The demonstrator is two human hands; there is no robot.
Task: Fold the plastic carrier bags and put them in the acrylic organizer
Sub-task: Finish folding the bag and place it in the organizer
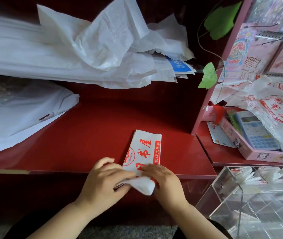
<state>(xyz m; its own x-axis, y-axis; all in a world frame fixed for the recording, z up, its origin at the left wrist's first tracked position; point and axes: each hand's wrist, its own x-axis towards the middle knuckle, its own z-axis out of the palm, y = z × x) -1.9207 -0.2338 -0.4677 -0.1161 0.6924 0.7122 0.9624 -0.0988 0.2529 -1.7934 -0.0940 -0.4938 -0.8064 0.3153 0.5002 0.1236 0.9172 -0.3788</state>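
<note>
Counter (89,135), dark red, filled most of the view. At the back a big loose heap of white bags (103,40) sat on it, w/ a flatter stack of white bags (16,114) at the left edge. Acrylic organizer (220,190), clear, stood at lower right, below the counter's front edge, w/ folded bags (247,175) already in its far compartments. Red-printed bags (271,104) lay crumpled at far right, partly over a pink box (251,150) holding a blue calculator (257,133). Carrier bag (144,149), white w/ red print, lay folded into a narrow strip near the counter's front edge, its near end lifted. Left hand (103,181) gripped that lifted end, fingers curled over it. Right hand (164,181) had fingertips on the strip just beside; thumb hidden, so couldn't tell if it pinched or only pressed. Green leaf (208,76) hung at right, behind.
</note>
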